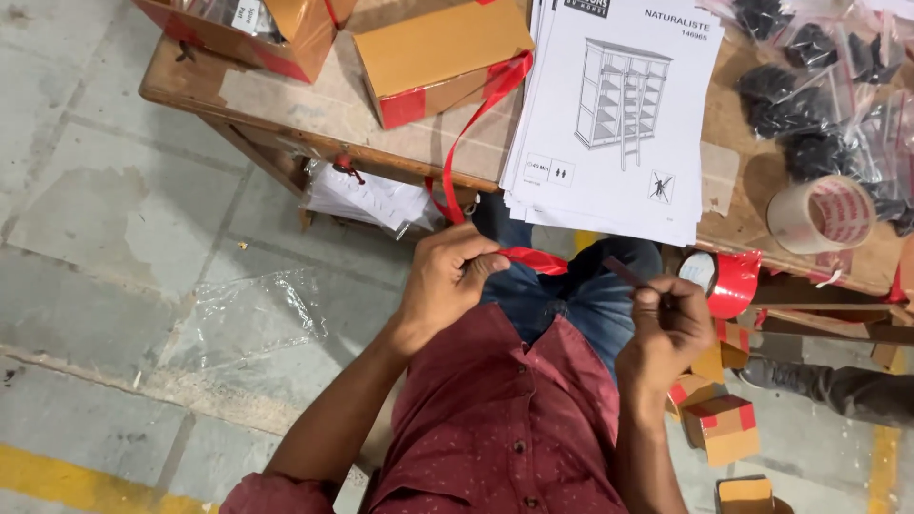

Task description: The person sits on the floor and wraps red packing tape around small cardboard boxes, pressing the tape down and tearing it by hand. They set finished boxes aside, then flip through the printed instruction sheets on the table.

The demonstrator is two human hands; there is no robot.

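Left hand [446, 276] is pinching the red adhesive tape strip [476, 124] trailing from the tape-sealed brown cardboard box [440, 55] on the wooden counter [286, 124]; right hand [669, 328] is pinching a small dark blade [624, 271]. Risk: taut tape may be dragging the box off, or folding onto itself.

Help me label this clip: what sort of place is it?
Probably a packing bench in a furniture workshop or warehouse: taped cardboard boxes, furniture assembly sheets, bagged black fittings and tape rolls on a wooden table.
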